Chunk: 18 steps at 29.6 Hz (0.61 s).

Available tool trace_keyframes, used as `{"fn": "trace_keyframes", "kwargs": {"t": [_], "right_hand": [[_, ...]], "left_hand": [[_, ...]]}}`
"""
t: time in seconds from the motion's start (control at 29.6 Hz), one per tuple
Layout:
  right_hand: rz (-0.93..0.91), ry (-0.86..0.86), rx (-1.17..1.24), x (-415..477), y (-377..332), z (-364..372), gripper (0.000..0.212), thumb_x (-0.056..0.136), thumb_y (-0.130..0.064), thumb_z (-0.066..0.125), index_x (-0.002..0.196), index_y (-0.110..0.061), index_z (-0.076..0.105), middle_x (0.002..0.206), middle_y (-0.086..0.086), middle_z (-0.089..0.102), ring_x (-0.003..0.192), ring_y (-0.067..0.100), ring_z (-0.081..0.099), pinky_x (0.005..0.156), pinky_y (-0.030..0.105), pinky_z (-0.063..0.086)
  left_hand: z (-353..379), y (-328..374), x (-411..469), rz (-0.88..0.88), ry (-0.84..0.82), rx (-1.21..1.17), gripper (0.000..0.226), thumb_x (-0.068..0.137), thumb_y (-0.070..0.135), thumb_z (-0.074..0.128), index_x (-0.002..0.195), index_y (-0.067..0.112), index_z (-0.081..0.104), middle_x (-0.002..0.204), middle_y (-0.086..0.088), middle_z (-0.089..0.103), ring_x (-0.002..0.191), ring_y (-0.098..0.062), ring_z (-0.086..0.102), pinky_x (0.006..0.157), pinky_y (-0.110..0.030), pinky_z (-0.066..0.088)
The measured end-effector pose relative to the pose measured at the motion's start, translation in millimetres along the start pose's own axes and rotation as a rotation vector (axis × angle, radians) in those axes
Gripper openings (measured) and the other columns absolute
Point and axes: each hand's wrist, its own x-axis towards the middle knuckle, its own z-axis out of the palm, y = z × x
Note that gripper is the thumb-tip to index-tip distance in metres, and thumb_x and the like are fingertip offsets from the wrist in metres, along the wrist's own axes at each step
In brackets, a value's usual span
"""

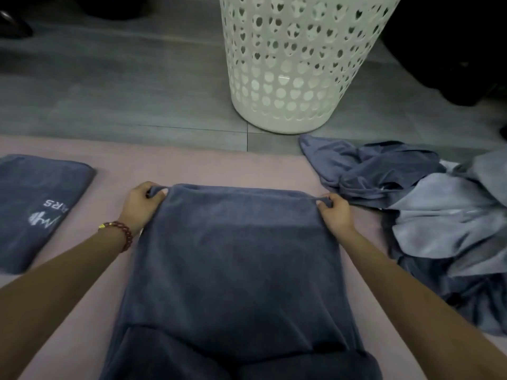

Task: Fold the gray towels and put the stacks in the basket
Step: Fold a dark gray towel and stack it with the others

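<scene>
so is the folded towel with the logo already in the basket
No, the folded towel lies flat on the pink mat, well apart from the white basket.

Central gray towel (236, 256), folded towel (35, 209) left, crumpled pile (425, 215) right, white basket (299, 64) beyond

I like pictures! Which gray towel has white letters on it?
The folded towel on the far left. The middle towel, pinched by the left hand and right hand, and the crumpled pile show no print.
</scene>
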Motion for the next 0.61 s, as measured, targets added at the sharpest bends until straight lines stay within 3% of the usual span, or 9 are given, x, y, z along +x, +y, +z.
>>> {"fn": "trace_keyframes", "kwargs": {"t": [0.1, 0.17, 0.2, 0.3, 0.37, 0.44, 0.61], "right_hand": [[-0.071, -0.170, -0.203, 14, -3, -5, 0.018, 0.075, -0.014, 0.073, 0.090, -0.013, 0.062, 0.100, 0.008, 0.054, 0.089, 0.021, 0.052, 0.081, 0.027, 0.041], [-0.183, -0.245, -0.270, 21, -9, -9, 0.022, 0.069, -0.014, 0.078, 0.077, -0.022, 0.058, 0.102, 0.007, 0.053, 0.095, 0.019, 0.048, 0.081, 0.022, 0.036], [-0.236, -0.285, -0.279, 22, -11, -11, 0.028, 0.068, -0.011, 0.078, 0.070, -0.026, 0.054, 0.100, 0.006, 0.053, 0.096, 0.018, 0.047, 0.079, 0.019, 0.034], [-0.315, -0.402, -0.267, 23, -20, -15, 0.034, 0.068, -0.002, 0.076, 0.062, -0.025, 0.051, 0.087, 0.002, 0.053, 0.084, 0.015, 0.049, 0.065, 0.012, 0.037], [-0.333, -0.449, -0.307, 25, -25, -14, 0.026, 0.069, -0.002, 0.073, 0.063, -0.018, 0.053, 0.076, 0.001, 0.053, 0.073, 0.016, 0.050, 0.062, 0.024, 0.040], [-0.356, -0.473, -0.358, 25, -28, -14, 0.021, 0.069, -0.002, 0.071, 0.064, -0.014, 0.055, 0.067, -0.001, 0.053, 0.063, 0.013, 0.048, 0.060, 0.027, 0.039], [-0.301, -0.455, -0.218, 20, -28, -17, 0.030, 0.070, 0.002, 0.069, 0.062, -0.020, 0.050, 0.061, -0.004, 0.050, 0.050, 0.001, 0.042, 0.050, 0.017, 0.035]], "left_hand": [[-3, 6, 3, -0.014, -0.113, -0.039, 0.009, 0.085, 0.004, 0.066, 0.092, -0.001, 0.063, 0.098, -0.007, 0.057, 0.096, -0.018, 0.050, 0.068, -0.003, 0.037], [-6, 13, 7, -0.028, -0.242, -0.114, 0.006, 0.082, 0.000, 0.067, 0.084, 0.000, 0.061, 0.118, -0.002, 0.052, 0.110, -0.013, 0.048, 0.087, -0.009, 0.034], [-7, 16, 9, -0.023, -0.330, -0.135, 0.011, 0.080, 0.000, 0.069, 0.076, 0.002, 0.059, 0.121, -0.002, 0.051, 0.112, -0.011, 0.048, 0.089, -0.009, 0.034], [-5, 26, 13, 0.041, -0.509, -0.073, 0.020, 0.061, 0.025, 0.072, 0.065, 0.012, 0.057, 0.098, -0.005, 0.064, 0.089, -0.009, 0.055, 0.073, -0.009, 0.042], [-4, 28, 17, 0.142, -0.510, 0.101, 0.025, 0.052, 0.043, 0.063, 0.063, 0.021, 0.057, 0.071, 0.011, 0.062, 0.066, 0.001, 0.050, 0.061, -0.014, 0.039], [-6, 30, 20, 0.228, -0.476, 0.184, 0.014, 0.057, 0.037, 0.062, 0.064, 0.026, 0.056, 0.061, 0.014, 0.058, 0.057, 0.004, 0.047, 0.055, -0.012, 0.035], [-27, 31, 15, 0.313, -0.442, 0.184, 0.010, 0.063, 0.026, 0.061, 0.064, 0.018, 0.055, 0.065, 0.008, 0.059, 0.059, 0.003, 0.049, 0.056, -0.007, 0.034]]}}
